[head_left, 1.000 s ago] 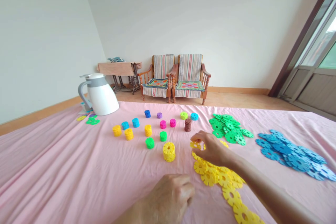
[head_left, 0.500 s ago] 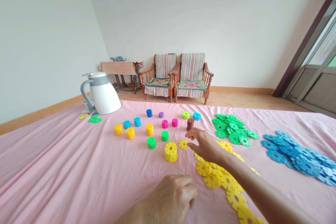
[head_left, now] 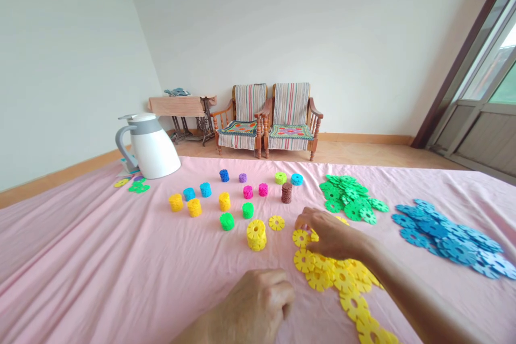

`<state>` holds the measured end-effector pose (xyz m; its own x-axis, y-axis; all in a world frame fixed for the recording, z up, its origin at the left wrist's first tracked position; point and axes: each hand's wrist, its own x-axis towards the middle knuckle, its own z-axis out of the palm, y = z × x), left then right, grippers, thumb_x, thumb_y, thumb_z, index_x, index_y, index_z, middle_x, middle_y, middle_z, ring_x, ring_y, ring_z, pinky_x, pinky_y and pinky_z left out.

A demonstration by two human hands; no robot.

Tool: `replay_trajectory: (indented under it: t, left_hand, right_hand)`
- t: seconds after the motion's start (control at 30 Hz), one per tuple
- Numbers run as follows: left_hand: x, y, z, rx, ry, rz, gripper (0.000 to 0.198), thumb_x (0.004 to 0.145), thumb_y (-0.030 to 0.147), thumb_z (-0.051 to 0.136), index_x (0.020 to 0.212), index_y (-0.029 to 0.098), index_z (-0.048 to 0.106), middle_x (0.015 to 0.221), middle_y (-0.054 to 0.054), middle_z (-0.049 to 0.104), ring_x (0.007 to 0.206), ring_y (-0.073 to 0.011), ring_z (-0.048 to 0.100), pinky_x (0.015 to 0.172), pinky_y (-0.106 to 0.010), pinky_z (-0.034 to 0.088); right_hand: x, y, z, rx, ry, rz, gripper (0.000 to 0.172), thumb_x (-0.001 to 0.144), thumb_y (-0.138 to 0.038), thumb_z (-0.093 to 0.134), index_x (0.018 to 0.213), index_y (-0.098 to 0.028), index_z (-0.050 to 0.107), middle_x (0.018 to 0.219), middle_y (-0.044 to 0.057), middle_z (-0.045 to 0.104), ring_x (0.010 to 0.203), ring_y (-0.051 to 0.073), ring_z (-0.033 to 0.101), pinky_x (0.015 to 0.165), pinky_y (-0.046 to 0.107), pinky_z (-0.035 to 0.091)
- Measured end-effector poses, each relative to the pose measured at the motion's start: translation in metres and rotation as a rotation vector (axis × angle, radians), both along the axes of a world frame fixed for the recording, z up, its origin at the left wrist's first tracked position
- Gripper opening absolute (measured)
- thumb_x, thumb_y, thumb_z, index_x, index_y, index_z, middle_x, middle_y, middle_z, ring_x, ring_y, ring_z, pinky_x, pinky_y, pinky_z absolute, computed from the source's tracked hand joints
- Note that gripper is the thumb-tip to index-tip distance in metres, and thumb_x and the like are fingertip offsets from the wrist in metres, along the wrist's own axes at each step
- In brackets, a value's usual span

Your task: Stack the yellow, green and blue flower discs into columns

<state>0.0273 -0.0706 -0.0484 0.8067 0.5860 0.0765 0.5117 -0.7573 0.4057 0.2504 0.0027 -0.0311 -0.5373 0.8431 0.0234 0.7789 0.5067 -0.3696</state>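
One yellow slotted disc (head_left: 296, 239) lies flat on the pink cloth (head_left: 121, 269), right of the cloth's middle, beneath the right hand (head_left: 328, 234). That hand arches over it with thumb and fingers apart; whether a fingertip touches the disc, I cannot tell. Behind and below the hand, a loose heap of yellow discs (head_left: 332, 271) trails towards the near edge. Another single disc (head_left: 272, 224) lies alone between the right hand and a tall yellow stack (head_left: 257, 242). Nearer the near edge, the left hand (head_left: 262, 301) rests with its fingers curled under; its palm is hidden, so I cannot tell whether it holds anything.

Counting the tall yellow one, fifteen upright stacks are already made. Two green stacks (head_left: 228, 221) stand closest to it, then three orange-yellow (head_left: 194, 207), two light-blue (head_left: 205, 189) and two magenta (head_left: 248, 192). A brown stack (head_left: 286, 193) and single dark-blue, purple, lime and cyan ones stand towards the far edge. Unstacked, besides the yellow, are a green heap (head_left: 347, 196) and a blue heap (head_left: 447, 239) nearer the right edge, so by my judgement a good share remains loose.

By the far left corner, a white jug (head_left: 155, 153) stands beside a few flat discs (head_left: 139, 187). Two wooden armchairs (head_left: 245, 102) stand beyond the far edge.
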Motion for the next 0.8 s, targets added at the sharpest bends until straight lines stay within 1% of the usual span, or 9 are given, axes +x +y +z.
replay_trajectory:
  t: [0.17, 0.27, 0.33, 0.47, 0.6, 0.67, 0.8]
  left_hand:
    - [0.001, 0.003, -0.001, -0.002, -0.009, 0.015, 0.019, 0.066, -0.003, 0.046, 0.066, 0.017, 0.047, 0.071, 0.002, 0.055, 0.063, -0.0104, 0.052, 0.057, -0.019, 0.036]
    - [0.001, 0.003, -0.001, -0.011, -0.017, 0.017, 0.02, 0.066, -0.004, 0.046, 0.066, 0.017, 0.047, 0.071, 0.002, 0.055, 0.063, -0.0101, 0.052, 0.057, -0.018, 0.036]
    - [0.0, 0.003, -0.002, -0.017, -0.014, 0.013, 0.02, 0.066, -0.004, 0.046, 0.066, 0.016, 0.047, 0.071, 0.001, 0.055, 0.063, -0.01, 0.052, 0.057, -0.018, 0.036]
    - [0.0, 0.003, -0.002, -0.031, -0.02, 0.006, 0.02, 0.067, -0.003, 0.046, 0.066, 0.017, 0.045, 0.07, 0.001, 0.055, 0.063, -0.0102, 0.052, 0.058, -0.018, 0.036]
    - [0.0, 0.003, -0.001, -0.029, -0.04, 0.005, 0.02, 0.066, -0.003, 0.045, 0.065, 0.017, 0.043, 0.07, 0.001, 0.054, 0.063, -0.0103, 0.051, 0.057, -0.019, 0.036]
    - [0.0, 0.002, -0.002, -0.029, -0.045, -0.004, 0.02, 0.066, -0.003, 0.045, 0.065, 0.017, 0.043, 0.07, 0.001, 0.054, 0.063, -0.0103, 0.051, 0.057, -0.019, 0.035]
    - [0.0, 0.002, -0.002, -0.037, -0.054, -0.005, 0.02, 0.065, -0.003, 0.044, 0.065, 0.017, 0.042, 0.069, 0.002, 0.053, 0.062, -0.0098, 0.05, 0.057, -0.018, 0.035]
  right_hand:
    - [-0.002, -0.003, 0.0, 0.065, -0.015, 0.044, 0.031, 0.066, -0.011, 0.057, 0.097, -0.016, 0.062, 0.097, 0.009, 0.06, 0.092, 0.021, 0.057, 0.08, 0.032, 0.042]
    - [-0.006, -0.006, -0.001, 0.135, -0.076, 0.061, 0.019, 0.07, -0.016, 0.057, 0.089, -0.016, 0.061, 0.093, 0.009, 0.06, 0.089, 0.022, 0.057, 0.078, 0.032, 0.041]
    - [-0.009, -0.008, -0.001, 0.17, -0.122, 0.06, 0.015, 0.073, -0.021, 0.057, 0.087, -0.016, 0.06, 0.091, 0.009, 0.06, 0.087, 0.022, 0.057, 0.076, 0.033, 0.041]
    - [-0.017, -0.01, -0.002, 0.207, -0.178, 0.042, 0.015, 0.075, -0.024, 0.056, 0.087, -0.016, 0.057, 0.09, 0.01, 0.059, 0.083, 0.022, 0.056, 0.071, 0.032, 0.04]
    - [-0.019, -0.01, -0.004, 0.21, -0.196, -0.002, 0.012, 0.072, -0.016, 0.052, 0.084, -0.015, 0.056, 0.088, 0.01, 0.058, 0.075, 0.02, 0.056, 0.065, 0.031, 0.039]
    - [-0.018, -0.009, -0.005, 0.202, -0.175, -0.004, 0.014, 0.072, -0.014, 0.051, 0.085, -0.015, 0.056, 0.089, 0.009, 0.058, 0.075, 0.019, 0.056, 0.065, 0.03, 0.039]
    - [-0.013, -0.006, -0.007, 0.149, -0.047, 0.03, 0.016, 0.077, -0.018, 0.053, 0.092, -0.016, 0.059, 0.095, 0.009, 0.058, 0.085, 0.02, 0.057, 0.074, 0.03, 0.041]
